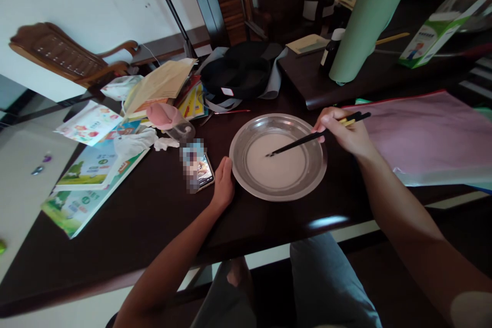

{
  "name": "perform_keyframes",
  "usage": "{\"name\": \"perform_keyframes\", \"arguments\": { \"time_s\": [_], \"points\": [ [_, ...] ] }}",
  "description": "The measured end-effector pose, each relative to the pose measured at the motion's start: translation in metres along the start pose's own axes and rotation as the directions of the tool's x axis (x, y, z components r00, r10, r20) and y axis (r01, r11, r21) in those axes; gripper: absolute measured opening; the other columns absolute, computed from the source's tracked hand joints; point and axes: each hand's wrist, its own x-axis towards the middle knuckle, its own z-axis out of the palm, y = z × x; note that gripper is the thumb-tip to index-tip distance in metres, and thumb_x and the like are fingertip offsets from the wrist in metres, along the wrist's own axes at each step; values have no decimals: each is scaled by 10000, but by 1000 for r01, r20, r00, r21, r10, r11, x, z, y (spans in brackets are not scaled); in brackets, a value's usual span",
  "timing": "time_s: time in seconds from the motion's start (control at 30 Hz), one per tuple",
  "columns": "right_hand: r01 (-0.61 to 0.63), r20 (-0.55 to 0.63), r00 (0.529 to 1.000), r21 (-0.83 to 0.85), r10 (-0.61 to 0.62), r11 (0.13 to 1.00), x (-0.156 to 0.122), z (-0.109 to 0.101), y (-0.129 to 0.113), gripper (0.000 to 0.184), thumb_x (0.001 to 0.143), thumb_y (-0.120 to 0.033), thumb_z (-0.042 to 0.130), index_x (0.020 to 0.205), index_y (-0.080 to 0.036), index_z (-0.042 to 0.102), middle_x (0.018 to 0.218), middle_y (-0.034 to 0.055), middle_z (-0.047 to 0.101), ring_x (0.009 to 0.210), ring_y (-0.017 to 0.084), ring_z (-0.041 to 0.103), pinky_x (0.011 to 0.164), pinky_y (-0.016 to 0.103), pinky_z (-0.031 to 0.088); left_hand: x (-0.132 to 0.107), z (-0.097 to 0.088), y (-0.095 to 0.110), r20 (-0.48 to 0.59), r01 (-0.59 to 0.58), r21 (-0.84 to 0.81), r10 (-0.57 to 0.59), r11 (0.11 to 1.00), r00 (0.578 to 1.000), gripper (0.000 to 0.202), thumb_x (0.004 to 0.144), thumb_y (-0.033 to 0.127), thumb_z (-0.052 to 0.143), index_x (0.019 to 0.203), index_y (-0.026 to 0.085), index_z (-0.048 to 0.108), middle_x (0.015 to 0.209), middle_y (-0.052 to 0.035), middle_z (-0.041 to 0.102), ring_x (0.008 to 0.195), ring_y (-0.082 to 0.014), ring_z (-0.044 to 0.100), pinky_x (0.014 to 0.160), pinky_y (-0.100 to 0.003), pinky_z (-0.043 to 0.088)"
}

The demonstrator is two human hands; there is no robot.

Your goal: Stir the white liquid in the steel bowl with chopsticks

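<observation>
A round metal basin stands on the dark table in front of me, with a cloudy, whitish liquid in it. My right hand is closed around a pair of black chopsticks with gold-coloured bands. Their tips dip into the liquid near the middle of the basin. At the basin's left side, my left hand grips the rim, thumb along the edge; its other fingers are partly hidden. Just left of that hand lies a phone with its screen lit.
Behind the phone are a pink-lidded cup and crumpled tissue. Books and papers cover the left side. A black bag sits behind the basin. To the right lie a pink folder, a green cylinder and a dark bottle.
</observation>
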Motion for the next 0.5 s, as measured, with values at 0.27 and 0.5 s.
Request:
{"name": "perform_keyframes", "arguments": {
  "time_s": [0.27, 0.5],
  "points": [
    [-30, 62, 998, 108, 23, 994, -2, -1, 1, 321, 883, -400, 627, 635, -197, 650, 644, 13, 646, 463, 98, 566, 411, 249, 412, 0, -1, -1, 4, -21, 10, 21, 1000, 1000, 475, 855, 612, 544, 637, 210, 416, 630, 45, 342, 581, -117, 292, 548, -250, 329],
    [41, -69, 997, 56, -37, 998, 1, -2, 2, 340, 883, -419, 628, 621, -202, 634, 573, 4, 608, 429, 89, 510, 439, 265, 396, 1, -3, -7, 17, 2, -6, -2, 1000, 1000, 456, 872, 604, 519, 662, 208, 437, 635, 45, 359, 576, -115, 310, 551, -247, 343]
  ]
}}
